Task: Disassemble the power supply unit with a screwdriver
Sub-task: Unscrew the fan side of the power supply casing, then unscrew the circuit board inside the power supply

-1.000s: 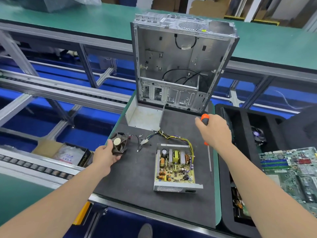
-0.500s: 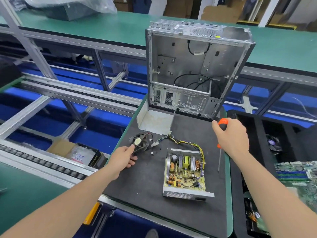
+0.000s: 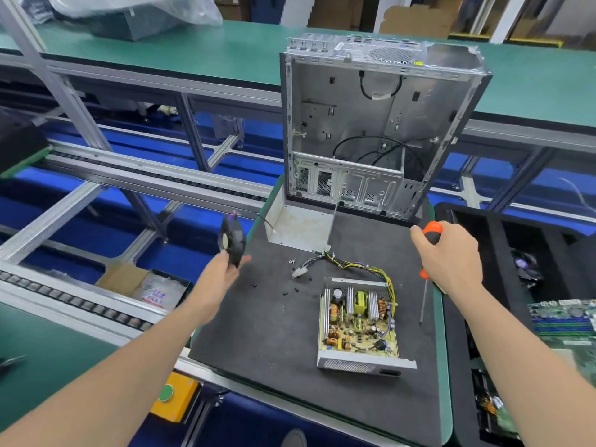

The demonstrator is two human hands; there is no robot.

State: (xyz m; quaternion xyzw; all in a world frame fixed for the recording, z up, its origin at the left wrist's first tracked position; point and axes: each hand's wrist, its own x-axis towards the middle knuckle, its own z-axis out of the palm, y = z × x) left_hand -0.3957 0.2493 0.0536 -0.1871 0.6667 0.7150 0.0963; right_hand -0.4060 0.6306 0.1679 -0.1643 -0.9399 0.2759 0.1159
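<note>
My left grip (image 3: 222, 275) holds the black fan (image 3: 231, 241) over the tabletop's (image 3: 258, 333) left edge, loosely I think. My right grip (image 3: 451, 259) is wrapped round the screwdriver (image 3: 424, 298). The power supply unit (image 3: 358, 324) lies near the front edge.

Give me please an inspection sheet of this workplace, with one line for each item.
Surface: black mat on a green-edged bench.
Job's things: opened power supply unit lies on the mat with its circuit board exposed; a bent metal cover lies in front of the computer case.
Clutter: small loose screws scattered on the mat.
Grippers: left hand holds a fan by its lower edge, over the mat's left edge; right hand grips the screwdriver, shaft pointing down.
Cables: yellow and black wire bundle runs from the unit toward the cover.
Surroundings: conveyor rails at left; black tray and motherboard at right.
</note>
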